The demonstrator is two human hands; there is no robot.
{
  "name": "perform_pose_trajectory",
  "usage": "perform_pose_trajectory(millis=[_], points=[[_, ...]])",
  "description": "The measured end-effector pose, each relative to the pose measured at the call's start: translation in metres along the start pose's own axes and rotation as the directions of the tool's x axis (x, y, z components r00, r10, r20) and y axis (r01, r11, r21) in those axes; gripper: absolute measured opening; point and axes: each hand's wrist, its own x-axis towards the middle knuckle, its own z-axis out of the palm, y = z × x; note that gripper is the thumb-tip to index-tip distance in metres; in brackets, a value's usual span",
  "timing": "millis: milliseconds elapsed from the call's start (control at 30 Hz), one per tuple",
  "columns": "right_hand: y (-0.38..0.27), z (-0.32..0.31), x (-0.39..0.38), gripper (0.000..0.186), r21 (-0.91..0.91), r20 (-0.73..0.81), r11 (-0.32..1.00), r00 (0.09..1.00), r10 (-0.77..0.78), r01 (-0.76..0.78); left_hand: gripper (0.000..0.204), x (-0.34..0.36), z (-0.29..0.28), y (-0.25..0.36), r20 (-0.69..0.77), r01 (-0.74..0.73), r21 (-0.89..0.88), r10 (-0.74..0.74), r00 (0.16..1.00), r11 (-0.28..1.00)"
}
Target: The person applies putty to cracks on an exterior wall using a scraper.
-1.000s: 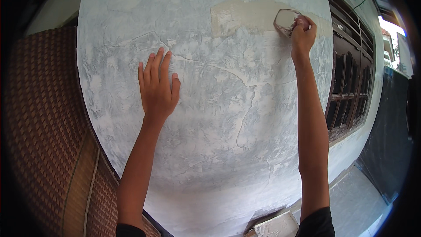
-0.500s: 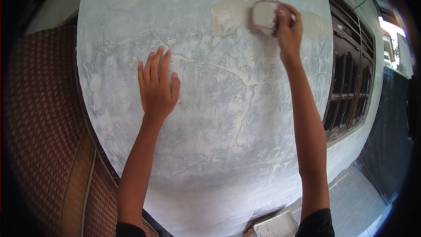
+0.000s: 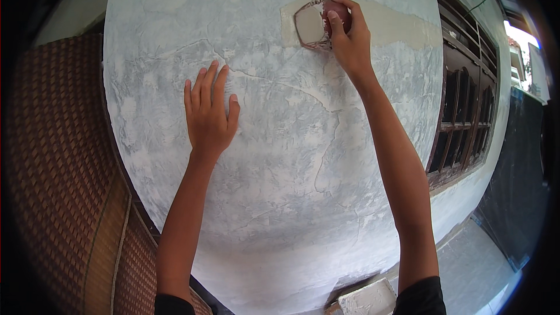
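Observation:
My left hand (image 3: 211, 111) rests on the mottled white-grey wall (image 3: 274, 151), fingers spread and nothing held, just below a branching crack (image 3: 297, 86). Higher up and to the right, my right hand (image 3: 353, 44) grips a hand spreader (image 3: 309, 23) with a reddish-brown part and cream filler over its flat face. The spreader is against the wall, over the left part of a cream, freshly coated band (image 3: 402, 29). My fingers hide some of the tool.
A brown woven panel (image 3: 61, 157) stands along the left. At the right are a dark wooden barred window (image 3: 464, 116) and a dark panel (image 3: 507, 181). A tray of pale filler (image 3: 364, 300) sits low by the wall's foot, on grey flooring (image 3: 475, 262).
My right hand has moved leftward along the cream band with the spreader, rising slightly, and its forearm now slants more. My left hand stays in nearly the same place.

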Motion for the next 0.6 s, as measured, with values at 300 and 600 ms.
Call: perform_pose_trajectory(millis=[300,600], points=[[0.019,-0.015,0.013,0.026,0.161,-0.146,0.979,0.978,0.151,-0.128,0.052,0.001,0.001,0.004,-0.015,-0.001,0.009,0.002,1.0,1.0],[0.037,-0.023,0.031,0.025,0.246,-0.343,0.952,0.902,0.261,-0.182,0.052,0.004,0.0,0.006,-0.016,-0.005,0.002,0.005,1.0,1.0]])
